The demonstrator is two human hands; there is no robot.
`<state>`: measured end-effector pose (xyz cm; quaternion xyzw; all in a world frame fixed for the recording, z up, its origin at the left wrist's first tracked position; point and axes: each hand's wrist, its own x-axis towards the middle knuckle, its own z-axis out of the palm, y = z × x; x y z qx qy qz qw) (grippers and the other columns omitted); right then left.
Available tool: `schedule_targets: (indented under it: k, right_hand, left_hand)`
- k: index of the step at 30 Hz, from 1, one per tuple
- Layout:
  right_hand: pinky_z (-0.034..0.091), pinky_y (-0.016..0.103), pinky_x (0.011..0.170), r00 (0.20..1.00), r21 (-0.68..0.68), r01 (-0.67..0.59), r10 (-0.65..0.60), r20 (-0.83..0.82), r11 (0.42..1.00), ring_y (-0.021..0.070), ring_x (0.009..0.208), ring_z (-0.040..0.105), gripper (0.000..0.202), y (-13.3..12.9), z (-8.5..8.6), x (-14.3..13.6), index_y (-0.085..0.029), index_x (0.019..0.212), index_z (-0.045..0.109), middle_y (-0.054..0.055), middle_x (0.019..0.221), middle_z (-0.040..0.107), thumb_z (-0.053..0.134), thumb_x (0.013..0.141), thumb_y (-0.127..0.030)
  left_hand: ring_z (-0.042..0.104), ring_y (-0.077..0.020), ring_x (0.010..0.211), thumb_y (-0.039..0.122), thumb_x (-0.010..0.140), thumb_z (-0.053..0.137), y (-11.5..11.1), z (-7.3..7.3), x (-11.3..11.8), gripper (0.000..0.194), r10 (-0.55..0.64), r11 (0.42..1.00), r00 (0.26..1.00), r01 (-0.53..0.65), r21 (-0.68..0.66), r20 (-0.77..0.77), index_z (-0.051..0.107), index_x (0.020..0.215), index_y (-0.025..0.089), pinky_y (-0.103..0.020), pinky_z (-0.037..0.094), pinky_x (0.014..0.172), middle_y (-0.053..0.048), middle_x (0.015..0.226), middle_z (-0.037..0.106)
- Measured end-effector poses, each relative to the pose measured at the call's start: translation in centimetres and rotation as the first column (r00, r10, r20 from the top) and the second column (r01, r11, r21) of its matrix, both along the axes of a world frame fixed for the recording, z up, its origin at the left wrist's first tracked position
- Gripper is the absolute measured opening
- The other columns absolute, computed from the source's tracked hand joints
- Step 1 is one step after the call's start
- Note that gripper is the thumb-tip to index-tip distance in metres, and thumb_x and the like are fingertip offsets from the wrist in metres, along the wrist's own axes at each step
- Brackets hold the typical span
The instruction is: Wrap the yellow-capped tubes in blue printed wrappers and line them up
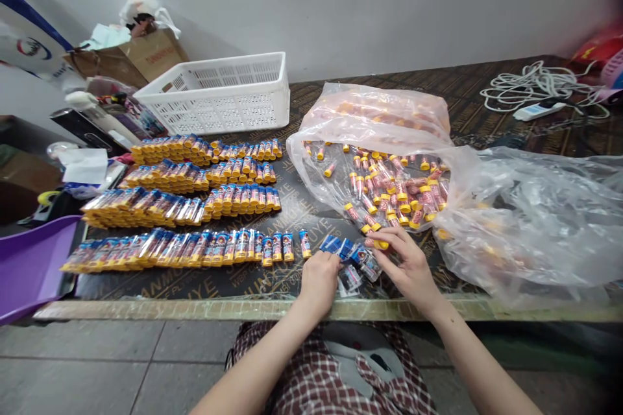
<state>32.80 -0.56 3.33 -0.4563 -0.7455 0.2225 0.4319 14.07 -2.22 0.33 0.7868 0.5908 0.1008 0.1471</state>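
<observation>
We have blue-wrapped plastic tubes (pixel 242 245) rowed left, yellow-capped pink tubes (pixel 368 205) unwrapped right; left hand (pixel 318 280) curls fingers together, right hand (pixel 407 267) pinches one.

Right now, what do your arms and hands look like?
The left hand and right hand are human and ungloved, the forearms bare, with no sleeve, watch or bracelet in view. Below shows a maroon-and-white checked garment with a grey patch.

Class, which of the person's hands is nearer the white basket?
Left. The left hand, at the blue packets, is in front and right of the basket; the right hand, by yellow-capped tubes, is farther right.
</observation>
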Motion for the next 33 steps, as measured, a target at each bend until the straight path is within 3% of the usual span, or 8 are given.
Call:
schedule_targets:
  k: [6,10,12,15,18,21,25,33]
  right_hand:
    - [0.048,0.039,0.087,0.988,-0.052,0.098,-0.104,-0.118,0.994,0.0201,0.094,0.059,0.015,-2.2,-0.9,-0.1,-0.023,0.097,0.065,0.005,0.097,0.060,0.057,0.084,-0.021]
    - [0.052,0.032,0.078,0.975,-0.132,0.087,-0.112,-0.194,0.987,0.0201,0.099,0.057,0.019,-3.2,-1.2,-0.5,-0.025,0.102,0.064,0.006,0.105,0.058,0.056,0.085,-0.021]
    - [0.053,0.031,0.078,0.967,-0.147,0.087,-0.119,-0.226,0.985,0.0198,0.101,0.056,0.019,-3.7,-1.1,-0.8,-0.025,0.102,0.064,0.006,0.107,0.057,0.055,0.086,-0.020]
    - [0.054,0.031,0.078,0.949,-0.145,0.114,-0.151,-0.278,0.983,0.0187,0.096,0.058,0.021,-4.3,-0.7,-1.4,-0.025,0.105,0.063,0.006,0.106,0.058,0.056,0.086,-0.019]
    - [0.054,0.033,0.076,0.937,-0.128,0.166,-0.197,-0.289,0.978,0.0198,0.094,0.059,0.022,-4.8,-0.3,-1.8,-0.024,0.105,0.063,0.007,0.105,0.059,0.057,0.085,-0.020]
    - [0.053,0.035,0.076,0.936,-0.096,0.203,-0.222,-0.272,0.974,0.0210,0.094,0.059,0.023,-5.1,-0.3,-2.0,-0.024,0.106,0.064,0.008,0.105,0.060,0.059,0.084,-0.019]
    - [0.052,0.038,0.079,0.948,-0.047,0.201,-0.206,-0.241,0.979,0.0219,0.096,0.059,0.025,-5.4,-0.4,-2.5,-0.025,0.107,0.064,0.008,0.105,0.062,0.058,0.084,-0.017]
    - [0.050,0.038,0.086,0.963,0.055,0.196,-0.182,-0.199,0.979,0.0219,0.098,0.060,0.035,-5.6,-0.3,-3.3,-0.028,0.111,0.063,0.006,0.106,0.063,0.058,0.082,-0.010]
  left_hand:
    - [0.056,-0.0201,0.074,0.016,0.086,0.045,-0.5,-0.2,-0.1,0.015,0.020,0.997,0.999,-0.022,0.080,0.026,0.059,0.080,0.018,-0.030,0.037,0.063,-0.007,0.076,0.064]
    - [0.055,-0.0193,0.080,0.016,0.079,0.054,-0.5,0.2,-0.3,0.008,0.077,0.992,0.948,-0.104,0.071,0.310,0.054,0.071,0.019,-0.029,0.038,0.068,-0.006,0.080,0.062]
    - [0.053,-0.0148,0.067,0.018,0.076,0.055,-0.2,0.4,-0.4,0.009,0.209,0.977,0.810,-0.191,-0.090,0.548,0.051,0.068,0.018,-0.026,0.038,0.062,-0.001,0.069,0.058]
    - [0.047,-0.0093,0.049,0.022,0.071,0.060,0.6,0.8,-0.7,0.014,0.462,0.887,0.421,-0.206,-0.414,0.780,0.048,0.073,0.019,-0.021,0.037,0.053,0.007,0.053,0.050]
    - [0.051,-0.0086,0.049,0.023,0.059,0.073,1.3,1.5,-1.2,0.036,0.605,0.795,0.083,-0.113,-0.596,0.792,0.052,0.087,0.017,-0.021,0.042,0.055,0.007,0.054,0.056]
    - [0.055,-0.0080,0.055,0.028,0.051,0.080,1.7,2.2,-1.7,0.039,0.660,0.742,-0.111,-0.063,-0.668,0.743,0.060,0.080,0.013,-0.021,0.045,0.058,0.002,0.063,0.062]
    - [0.054,-0.0079,0.058,0.036,0.045,0.083,2.0,2.6,-2.0,0.036,0.675,0.709,-0.220,-0.069,-0.702,0.704,0.065,0.066,0.012,-0.020,0.046,0.057,0.000,0.064,0.063]
    - [0.051,-0.0063,0.051,0.043,0.044,0.083,1.9,2.4,-2.1,0.040,0.680,0.674,-0.244,-0.165,-0.720,0.692,0.066,0.061,0.011,-0.019,0.043,0.051,0.001,0.058,0.060]
